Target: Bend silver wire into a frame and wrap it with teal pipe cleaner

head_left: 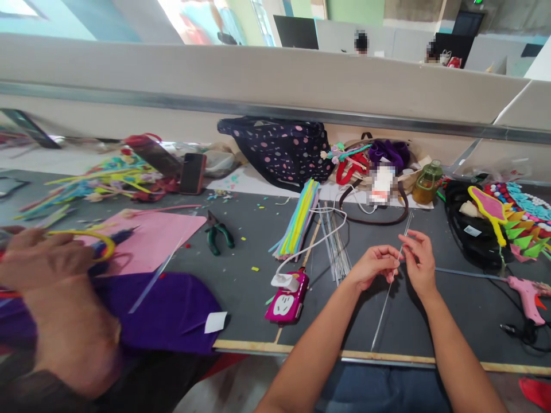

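Observation:
My left hand (375, 267) pinches a few thin, silvery wires (383, 312) between thumb and fingers. On the other side, my right hand (418, 261) has its fingertips closed on the same wires, a little higher up. Slanting across the dark tabletop, the wires run from beyond my fingers down toward the table's front edge. A bundle of similar silvery wires (338, 246) lies left of my hands. Beside that is a bundle of yellow, blue and purple fuzzy stems (297, 221).
A magenta power strip (287, 298) with a white plug and cable lies to the left. Green-handled pliers (218, 234) rest farther left, near a co-worker's hand (47, 261). On the right are a pink glue gun (527, 295) and a black bag (467, 229). A glass jar (427, 182) stands behind.

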Motion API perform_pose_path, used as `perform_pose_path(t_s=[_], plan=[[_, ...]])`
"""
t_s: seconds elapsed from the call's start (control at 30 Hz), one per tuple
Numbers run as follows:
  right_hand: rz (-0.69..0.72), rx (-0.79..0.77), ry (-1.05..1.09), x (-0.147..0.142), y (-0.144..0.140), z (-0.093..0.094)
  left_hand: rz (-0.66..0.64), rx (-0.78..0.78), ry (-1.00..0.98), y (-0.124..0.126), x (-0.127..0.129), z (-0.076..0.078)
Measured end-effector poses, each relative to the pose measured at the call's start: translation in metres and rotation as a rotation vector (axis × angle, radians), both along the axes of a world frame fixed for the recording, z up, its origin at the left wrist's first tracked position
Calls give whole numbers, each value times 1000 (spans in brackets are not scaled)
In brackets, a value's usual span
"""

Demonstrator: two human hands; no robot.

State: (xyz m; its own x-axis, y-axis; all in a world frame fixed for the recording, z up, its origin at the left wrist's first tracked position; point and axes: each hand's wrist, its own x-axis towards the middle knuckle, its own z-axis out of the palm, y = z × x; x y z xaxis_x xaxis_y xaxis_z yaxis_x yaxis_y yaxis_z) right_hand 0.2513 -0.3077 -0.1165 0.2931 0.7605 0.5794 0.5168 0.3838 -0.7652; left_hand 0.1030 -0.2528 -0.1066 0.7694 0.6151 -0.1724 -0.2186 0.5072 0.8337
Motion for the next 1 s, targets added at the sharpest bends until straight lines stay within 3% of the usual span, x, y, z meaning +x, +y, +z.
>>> perform_pose_path(t_s=[0.1, 0.37, 0.7, 1.0], plan=[[-14, 101, -158, 2, 0, 1, -2, 5, -23, 0, 0, 0], [-32, 162, -231, 11, -4, 7, -20, -5, -39, -2, -2, 6], [-13, 166, -717, 37, -5, 44, -146, 39, -61, -1, -9, 9], [14, 131, -722, 37, -6, 48, -172, -6, -52, -3, -11, 13]])
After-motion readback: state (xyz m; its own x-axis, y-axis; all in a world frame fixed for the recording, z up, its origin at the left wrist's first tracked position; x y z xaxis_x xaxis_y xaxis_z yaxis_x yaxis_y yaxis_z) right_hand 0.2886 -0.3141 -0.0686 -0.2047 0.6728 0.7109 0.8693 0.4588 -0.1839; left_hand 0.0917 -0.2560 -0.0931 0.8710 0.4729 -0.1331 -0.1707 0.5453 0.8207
